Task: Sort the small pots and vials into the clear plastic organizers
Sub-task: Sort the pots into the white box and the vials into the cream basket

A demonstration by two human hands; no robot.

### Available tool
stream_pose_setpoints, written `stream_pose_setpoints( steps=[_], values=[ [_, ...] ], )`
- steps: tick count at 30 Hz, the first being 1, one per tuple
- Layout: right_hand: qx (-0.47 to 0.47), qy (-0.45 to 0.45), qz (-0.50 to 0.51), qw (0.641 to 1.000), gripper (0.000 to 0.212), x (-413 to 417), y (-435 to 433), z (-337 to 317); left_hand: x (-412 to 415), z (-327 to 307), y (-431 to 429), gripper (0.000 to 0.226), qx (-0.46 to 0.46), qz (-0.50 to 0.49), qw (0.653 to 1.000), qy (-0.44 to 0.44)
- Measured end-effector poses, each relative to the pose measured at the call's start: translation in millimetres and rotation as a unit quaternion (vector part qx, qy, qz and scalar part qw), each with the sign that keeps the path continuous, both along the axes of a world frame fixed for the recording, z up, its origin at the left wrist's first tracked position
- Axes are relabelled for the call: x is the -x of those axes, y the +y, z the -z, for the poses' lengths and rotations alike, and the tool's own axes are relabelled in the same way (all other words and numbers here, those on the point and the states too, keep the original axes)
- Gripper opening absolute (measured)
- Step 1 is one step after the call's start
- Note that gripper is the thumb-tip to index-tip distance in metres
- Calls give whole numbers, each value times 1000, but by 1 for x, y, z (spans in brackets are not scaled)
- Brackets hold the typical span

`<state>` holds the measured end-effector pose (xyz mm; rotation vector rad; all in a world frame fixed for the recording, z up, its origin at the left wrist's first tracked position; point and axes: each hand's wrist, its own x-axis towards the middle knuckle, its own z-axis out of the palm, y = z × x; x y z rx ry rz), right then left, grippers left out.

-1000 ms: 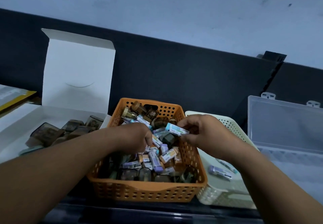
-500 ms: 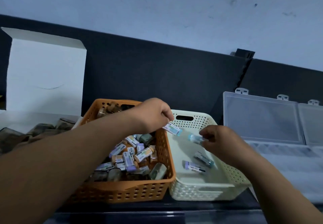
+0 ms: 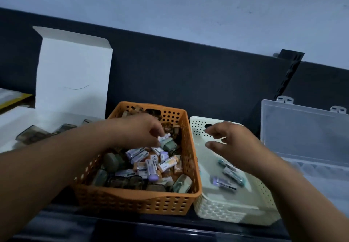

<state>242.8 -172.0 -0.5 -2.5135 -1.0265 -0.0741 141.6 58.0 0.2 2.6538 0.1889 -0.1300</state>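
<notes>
Head cam: L hand (image 3: pixel 139 131) reaches into orange basket (image 3: pixel 136 202), forefinger & thumb curled, pinching a white-label vial (image 3: pixel 164 138) toward the basket's back right corner, atop the heap of vials & pots (image 3: pixel 149 164) inside. R hand (image 3: pixel 232 143) hovers right of orange basket, over cream basket (image 3: pixel 222 211) that touches its right side; fingers spread, loose, holding nothing. 3 vials (image 3: pixel 224 184) lie in cream basket. Clear organizer (image 3: pixel 302 134), lid up, sits farther right; white box (image 3: pixel 73 75) w/ dark cases (image 3: pixel 32 136) to the left.
</notes>
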Motion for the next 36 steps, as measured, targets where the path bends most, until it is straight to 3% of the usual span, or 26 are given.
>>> stream_pose_setpoints(
  steps=[13,18,26,30,33,36],
  values=[
    [35,4,-88,995,38,20,50,-1,17,30,-5,54,-29,31,992,118],
    [97,7,-126,987,44,31,69,0,20,25,8,20,33,6,999,34],
    [333,40,-176,925,41,33,110,9,46,2,47,13,107,-75,986,-105],
    [399,14,-184,898,33,31,124,19,52,3,50,13,124,-82,981,-121],
    [371,14,-190,909,24,30,127,21,53,4,50,12,132,-78,981,-121],
    [241,61,-169,954,21,24,114,5,51,2,51,12,145,-80,977,-136]
  ],
)
